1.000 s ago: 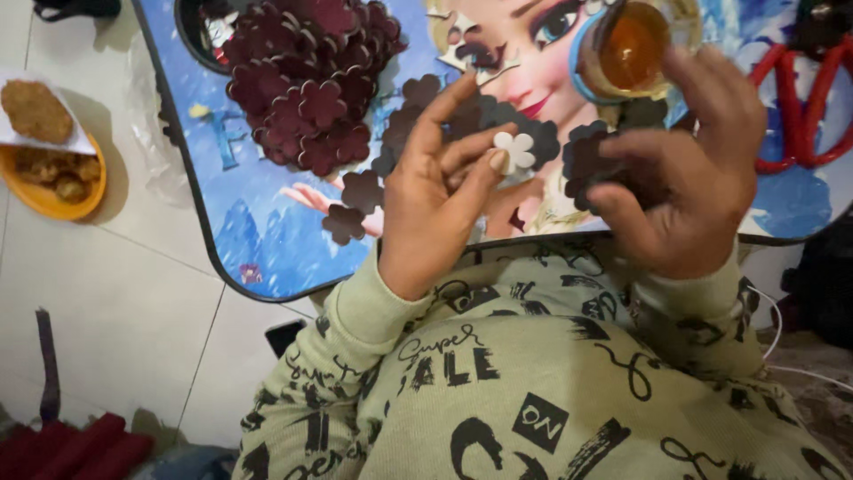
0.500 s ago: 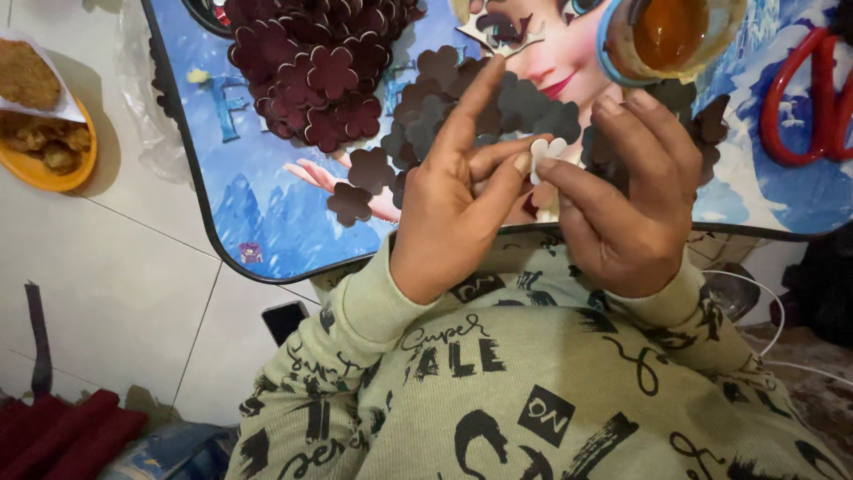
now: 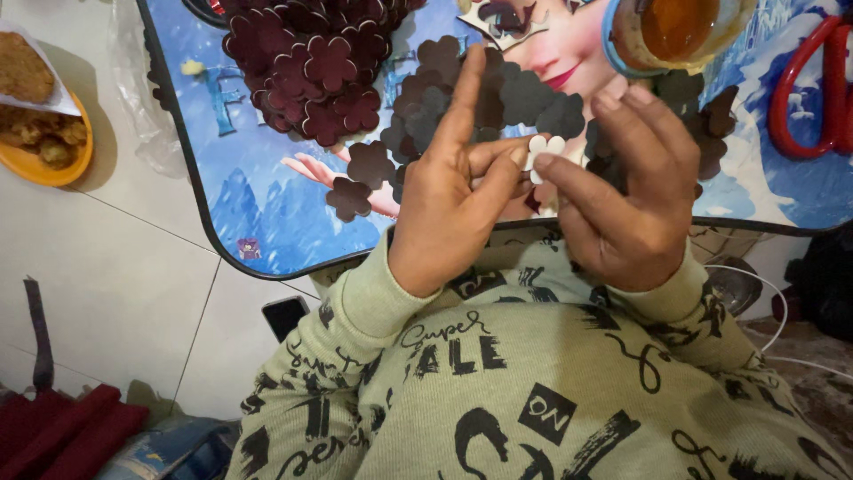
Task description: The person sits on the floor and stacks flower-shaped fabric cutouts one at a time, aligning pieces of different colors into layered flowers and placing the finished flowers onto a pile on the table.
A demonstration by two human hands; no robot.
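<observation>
A: What is seen closest to the camera?

B: A pale green sleeve [image 3: 373,298] printed with black lettering and shapes is seen, soft and knitted at the cuff. Just above it, the left hand [image 3: 449,209] and the right hand [image 3: 626,204] are brought together over the near edge of a small table [image 3: 267,204].

A: What is held?

B: A small white flower-shaped piece [image 3: 542,151], flat and thin with rounded petals, is pinched between the thumb and fingers of both hands. The left index finger is stretched straight up, away from the body; the other fingers are curled in. The right fingers are bent narrowly around the piece. Its flat face is turned towards the camera; no long axis can be made out, since it is nearly round.

A: And farther off?

B: Dark brown flower cut-outs [image 3: 524,93], matt and flat, are scattered on the table top just behind the hands. A heaped pile of maroon flower cut-outs [image 3: 311,62] is lying farther left. The table top is glossy and is covered with a blue cartoon picture. A round container with a blue rim [image 3: 680,31], holding something amber, is seen at the far edge, and a red loop [image 3: 804,89] is seen to the right. On the tiled floor at far left, an orange bowl [image 3: 40,142] of fried food is placed.
</observation>
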